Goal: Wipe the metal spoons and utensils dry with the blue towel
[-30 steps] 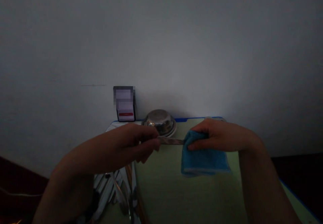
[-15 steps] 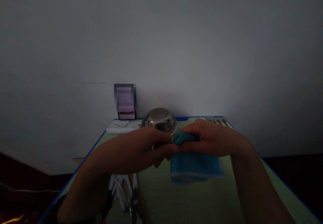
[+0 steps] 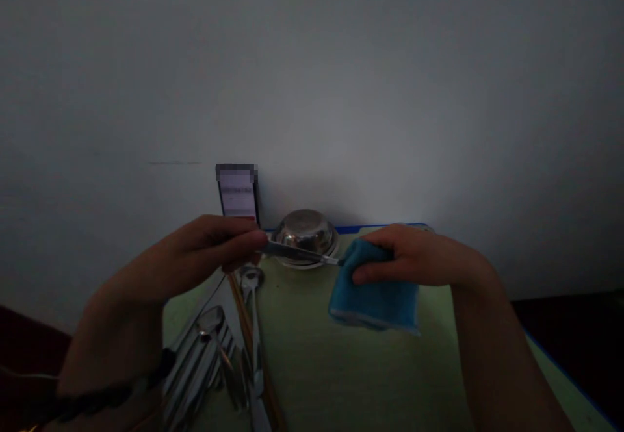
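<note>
The cloth (image 3: 377, 302) at right is blue with a pale edge; the held utensil (image 3: 292, 251) is silvery grey. The far bowl (image 3: 306, 227) is silver, the wall (image 3: 341, 94) grey. The tabletop (image 3: 341, 373) is dull green, edged blue; the near-left sticks (image 3: 244, 310) are brown.

Illumination is dim overall. The wall (image 3: 341, 107) is brightest around mid-width and darkens toward left and right. A diffuse shadow lies on it behind the bowl (image 3: 306, 225), whose metal carries small highlights. The phone (image 3: 238, 197) screen is lit; its top is pixelated. Cloth (image 3: 377, 302) texture is softly resolved.
</note>
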Demonstrator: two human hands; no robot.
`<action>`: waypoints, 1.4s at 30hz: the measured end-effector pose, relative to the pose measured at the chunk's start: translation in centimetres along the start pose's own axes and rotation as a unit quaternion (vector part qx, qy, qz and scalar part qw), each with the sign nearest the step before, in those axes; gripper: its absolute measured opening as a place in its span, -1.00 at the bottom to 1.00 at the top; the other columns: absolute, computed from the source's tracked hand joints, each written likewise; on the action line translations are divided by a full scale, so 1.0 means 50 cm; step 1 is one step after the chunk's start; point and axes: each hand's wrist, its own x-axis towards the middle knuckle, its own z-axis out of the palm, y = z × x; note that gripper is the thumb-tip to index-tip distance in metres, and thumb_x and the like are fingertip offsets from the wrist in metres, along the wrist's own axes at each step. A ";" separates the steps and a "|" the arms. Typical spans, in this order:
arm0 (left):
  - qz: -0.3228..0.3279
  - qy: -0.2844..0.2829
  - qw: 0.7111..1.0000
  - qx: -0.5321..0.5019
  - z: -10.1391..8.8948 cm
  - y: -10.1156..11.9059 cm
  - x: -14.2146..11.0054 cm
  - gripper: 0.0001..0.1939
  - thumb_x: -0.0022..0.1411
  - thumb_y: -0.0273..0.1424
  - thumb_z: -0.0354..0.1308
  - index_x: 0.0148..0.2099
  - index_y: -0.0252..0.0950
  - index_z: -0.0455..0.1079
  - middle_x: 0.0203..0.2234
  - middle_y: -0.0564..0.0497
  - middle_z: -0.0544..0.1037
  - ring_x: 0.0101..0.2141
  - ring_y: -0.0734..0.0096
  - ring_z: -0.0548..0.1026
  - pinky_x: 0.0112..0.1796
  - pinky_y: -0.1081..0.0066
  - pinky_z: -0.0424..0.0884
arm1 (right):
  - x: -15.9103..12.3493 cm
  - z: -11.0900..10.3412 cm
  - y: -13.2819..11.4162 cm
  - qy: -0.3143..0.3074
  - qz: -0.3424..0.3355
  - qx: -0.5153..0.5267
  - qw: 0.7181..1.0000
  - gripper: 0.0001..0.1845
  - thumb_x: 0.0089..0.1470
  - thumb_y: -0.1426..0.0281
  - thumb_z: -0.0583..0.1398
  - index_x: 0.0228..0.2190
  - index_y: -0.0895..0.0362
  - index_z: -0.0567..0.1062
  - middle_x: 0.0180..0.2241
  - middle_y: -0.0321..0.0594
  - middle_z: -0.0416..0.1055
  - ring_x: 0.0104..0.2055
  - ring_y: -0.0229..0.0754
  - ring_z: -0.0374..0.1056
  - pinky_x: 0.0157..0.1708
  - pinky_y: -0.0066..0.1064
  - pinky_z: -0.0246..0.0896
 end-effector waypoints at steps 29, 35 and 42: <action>0.041 0.018 0.993 0.111 0.052 -0.004 0.043 -0.62 0.17 -0.16 -0.02 -0.54 -0.33 0.23 -0.70 0.17 0.15 -0.63 0.60 0.16 -0.63 0.58 0.06 | -0.007 -0.003 0.004 0.100 0.014 0.044 0.994 -0.52 -0.19 0.11 0.24 -0.25 0.12 0.35 -0.35 -0.26 0.38 -0.35 -0.21 0.30 -0.44 -0.45 0.21; 0.049 0.018 0.992 0.117 0.055 0.002 0.042 -0.62 0.22 -0.17 -0.08 -0.52 -0.32 0.23 -0.68 0.16 0.17 -0.63 0.59 0.18 -0.62 0.57 0.09 | -0.011 -0.001 0.003 0.168 0.001 -0.016 0.986 -0.49 -0.19 0.04 0.21 -0.25 0.12 0.35 -0.36 -0.27 0.35 -0.34 -0.21 0.27 -0.42 -0.43 0.14; -0.015 -0.070 0.993 0.095 0.062 0.020 0.033 -0.56 0.25 -0.14 -0.21 -0.45 -0.30 0.30 -0.62 0.11 0.31 -0.57 0.52 0.29 -0.53 0.54 0.19 | -0.004 0.003 0.003 0.197 0.005 -0.065 0.978 -0.61 -0.04 0.08 0.11 -0.30 0.12 0.40 -0.37 -0.25 0.39 -0.38 -0.24 0.29 -0.45 -0.45 0.09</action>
